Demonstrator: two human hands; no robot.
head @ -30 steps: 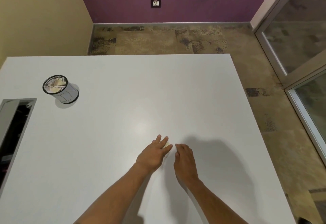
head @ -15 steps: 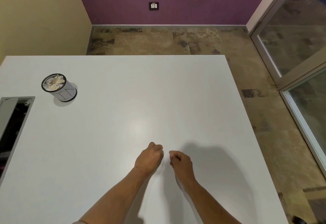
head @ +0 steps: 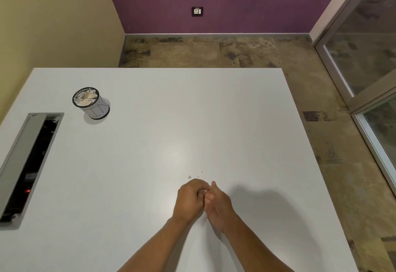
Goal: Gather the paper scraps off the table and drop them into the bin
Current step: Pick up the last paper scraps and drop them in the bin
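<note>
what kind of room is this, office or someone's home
Probably an office or meeting room, though that is a guess. The large white table has a built-in cable hatch, the floor is carpet tiles, and a framed glass partition runs along the right side.

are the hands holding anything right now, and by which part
The left hand is curled, the right hand against it. Something pale shows between the fingers, likely paper scraps, but the grip cannot be told.
</note>
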